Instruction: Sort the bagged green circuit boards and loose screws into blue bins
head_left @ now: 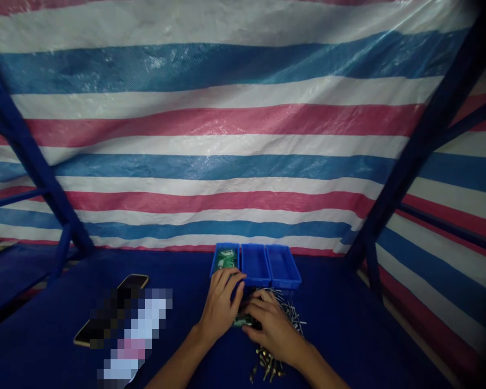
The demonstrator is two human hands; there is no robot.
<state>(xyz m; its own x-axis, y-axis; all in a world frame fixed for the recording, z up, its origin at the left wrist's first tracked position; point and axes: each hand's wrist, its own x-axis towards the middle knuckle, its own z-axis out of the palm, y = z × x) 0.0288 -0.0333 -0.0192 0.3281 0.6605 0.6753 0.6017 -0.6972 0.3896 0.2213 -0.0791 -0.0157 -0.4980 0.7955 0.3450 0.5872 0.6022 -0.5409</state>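
My left hand (221, 300) is just in front of the left blue bin (213, 268), fingers stretched out and slightly spread, thumb apart. Green pieces (225, 259) lie inside that bin. My right hand (273, 327) bends over a loose pile, its fingers curled inward toward the left hand. More green pieces (240, 321) show on the table between the two hands, partly covered by them. Silver screw-like pins (292, 310) fan out behind and right of the right hand. Brass-coloured small parts (270, 366) lie below its wrist. What the right fingertips grip is hidden.
A middle blue bin (256, 282) and a right blue bin (285, 283) stand beside the left one on the dark blue table (178, 281). A phone (117, 305) and a blurred-out item (135, 337) lie at left. Blue frame posts and striped sheeting (227, 124) enclose the back.
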